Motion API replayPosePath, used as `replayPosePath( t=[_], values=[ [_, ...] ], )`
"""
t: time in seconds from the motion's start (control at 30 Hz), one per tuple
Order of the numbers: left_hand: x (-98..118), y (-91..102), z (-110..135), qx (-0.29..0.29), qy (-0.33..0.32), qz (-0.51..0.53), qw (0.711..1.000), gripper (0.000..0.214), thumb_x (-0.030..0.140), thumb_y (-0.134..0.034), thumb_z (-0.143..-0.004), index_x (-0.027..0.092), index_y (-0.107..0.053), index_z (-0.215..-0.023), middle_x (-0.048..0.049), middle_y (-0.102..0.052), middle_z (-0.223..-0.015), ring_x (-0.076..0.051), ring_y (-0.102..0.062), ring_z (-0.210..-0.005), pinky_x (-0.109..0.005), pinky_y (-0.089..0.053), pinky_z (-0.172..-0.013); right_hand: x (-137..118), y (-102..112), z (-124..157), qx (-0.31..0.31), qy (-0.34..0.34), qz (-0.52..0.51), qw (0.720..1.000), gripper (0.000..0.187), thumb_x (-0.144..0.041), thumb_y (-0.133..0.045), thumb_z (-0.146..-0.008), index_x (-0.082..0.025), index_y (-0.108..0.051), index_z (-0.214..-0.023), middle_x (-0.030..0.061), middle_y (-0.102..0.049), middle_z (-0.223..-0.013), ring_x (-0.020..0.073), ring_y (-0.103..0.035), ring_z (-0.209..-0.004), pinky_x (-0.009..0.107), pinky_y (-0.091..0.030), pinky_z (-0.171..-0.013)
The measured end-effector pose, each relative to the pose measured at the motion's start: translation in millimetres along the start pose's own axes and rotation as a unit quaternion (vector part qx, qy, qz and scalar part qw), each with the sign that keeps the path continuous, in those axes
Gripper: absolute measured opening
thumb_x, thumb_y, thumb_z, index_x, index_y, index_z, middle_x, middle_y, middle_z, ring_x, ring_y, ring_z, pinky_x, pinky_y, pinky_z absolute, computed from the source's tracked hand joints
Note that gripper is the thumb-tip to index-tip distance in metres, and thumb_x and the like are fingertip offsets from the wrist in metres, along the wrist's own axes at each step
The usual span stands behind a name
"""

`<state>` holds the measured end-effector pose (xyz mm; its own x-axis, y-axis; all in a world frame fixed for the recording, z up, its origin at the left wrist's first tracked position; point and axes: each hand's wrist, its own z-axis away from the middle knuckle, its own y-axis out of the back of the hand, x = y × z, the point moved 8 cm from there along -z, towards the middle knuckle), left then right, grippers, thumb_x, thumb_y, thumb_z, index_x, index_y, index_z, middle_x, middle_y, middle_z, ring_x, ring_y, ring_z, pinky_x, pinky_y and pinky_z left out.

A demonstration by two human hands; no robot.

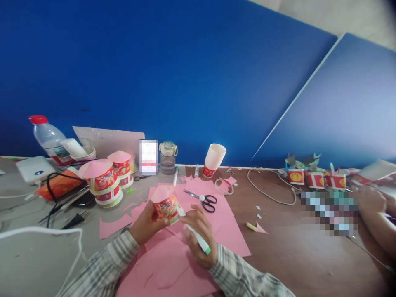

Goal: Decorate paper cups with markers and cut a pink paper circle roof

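Observation:
My left hand [144,222] is wrapped round the side of a red patterned paper cup [167,208] topped with a pink paper cone [163,193]. In my right hand [201,231] is a white marker [198,238] with a green end, which points back toward my wrist. The marker's front end is partly hidden by my fingers, close to the cup's right side. Beneath both hands lie pink paper sheets [225,239]. Black-handled scissors [206,201] rest on the paper just beyond my right hand.
Cone-topped cup pieces [100,181] stand at left, near a bottle [51,140] and cables. Behind are a glass jar [168,159], a tilted stack of paper cups [214,159] and a tape roll [224,186]. Another person's hand [371,200] is at far right, beside a blurred phone-like patch.

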<state>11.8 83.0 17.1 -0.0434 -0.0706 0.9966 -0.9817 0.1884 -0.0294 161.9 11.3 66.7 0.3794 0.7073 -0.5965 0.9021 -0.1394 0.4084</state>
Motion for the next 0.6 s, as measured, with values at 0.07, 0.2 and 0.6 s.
replayPosePath(
  t=[0.07,0.2,0.6],
  values=[
    [-0.5,0.2,-0.4,0.000,0.001,0.001,1.000,0.049,0.029,-0.076,-0.042,0.019,-0.054,-0.085,-0.0038,-0.065,-0.078,-0.026,-0.059,-0.072,-0.039,-0.048,-0.064,1.0,-0.3,-0.3,0.000,-0.004,0.001,1.000,0.027,-0.021,-0.049,-0.081,-0.025,-0.059,-0.105,0.0027,-0.067,-0.087,0.0219,-0.062,-0.082,0.047,-0.039,-0.099],
    [-1.4,-1.7,-0.6,-0.014,-0.001,0.012,1.000,0.051,0.030,-0.076,-0.044,0.019,-0.054,-0.088,-0.0049,-0.066,-0.081,-0.026,-0.060,-0.072,-0.039,-0.048,-0.065,0.7,-1.5,-0.7,-0.002,-0.001,-0.006,1.000,0.027,-0.020,-0.049,-0.081,-0.025,-0.059,-0.105,0.0027,-0.067,-0.088,0.0217,-0.062,-0.081,0.047,-0.040,-0.099],
    [-2.7,-3.2,-0.3,-0.029,-0.006,0.015,0.999,0.053,0.030,-0.075,-0.045,0.019,-0.053,-0.091,-0.0058,-0.067,-0.084,-0.026,-0.059,-0.074,-0.039,-0.048,-0.066,-1.3,-3.5,0.2,-0.013,0.006,-0.007,1.000,0.027,-0.019,-0.050,-0.079,-0.025,-0.060,-0.104,0.0027,-0.067,-0.086,0.0215,-0.062,-0.079,0.047,-0.039,-0.099]
  ],
)
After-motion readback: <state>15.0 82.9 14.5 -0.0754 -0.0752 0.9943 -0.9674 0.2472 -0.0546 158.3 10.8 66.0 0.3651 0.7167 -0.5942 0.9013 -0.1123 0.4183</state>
